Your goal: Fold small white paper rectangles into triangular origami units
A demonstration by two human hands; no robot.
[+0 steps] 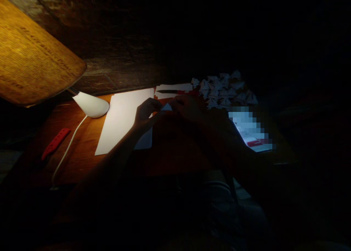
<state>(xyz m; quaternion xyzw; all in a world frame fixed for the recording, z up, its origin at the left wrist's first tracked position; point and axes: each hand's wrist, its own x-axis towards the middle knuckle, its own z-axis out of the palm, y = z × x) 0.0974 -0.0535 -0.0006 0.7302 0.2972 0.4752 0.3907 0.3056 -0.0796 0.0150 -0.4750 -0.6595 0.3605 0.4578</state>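
A small folded piece of white paper [166,107], roughly triangular, is held up between my two hands over the wooden table. My left hand [146,113] pinches its left side, thumb below and fingers curled above. On its right side, my right hand [188,107] is closed, mostly in shadow, with its fingertips at the paper. Beneath my left hand lies a stack of white paper sheets [124,123]. A knife [188,92] with a red handle and dark blade rests just beyond my hands, across smaller paper pieces [175,87].
A heap of folded paper pieces [219,90] covers the table's back right. A lit phone [249,132] lies at the right. On the left stand a lamp with a white base [91,105] and yellow shade [38,53], its cable [70,145], and a red object [56,143].
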